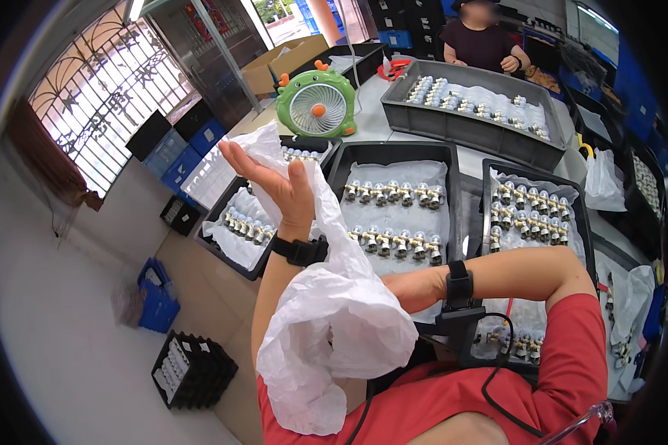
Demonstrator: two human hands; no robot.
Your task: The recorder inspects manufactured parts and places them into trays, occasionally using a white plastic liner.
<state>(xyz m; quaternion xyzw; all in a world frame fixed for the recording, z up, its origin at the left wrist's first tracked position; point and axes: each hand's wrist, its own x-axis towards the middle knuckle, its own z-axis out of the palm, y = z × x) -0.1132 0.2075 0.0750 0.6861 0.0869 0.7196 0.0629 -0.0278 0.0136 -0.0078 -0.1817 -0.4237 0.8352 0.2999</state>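
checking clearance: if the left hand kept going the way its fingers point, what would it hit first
The left hand, open and raised with the white plastic sheet draped over it, points up-left. Nothing shows in that line; the way looks free, though depth is unclear.

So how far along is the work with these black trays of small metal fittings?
Done: the black plastic trays already hold neat rows of small metal fittings on white liners. In hand: the left hand is raised, open, with a crumpled white plastic sheet draped over it; the right hand is mostly hidden behind the sheet. Left: each tray has bare liner showing.
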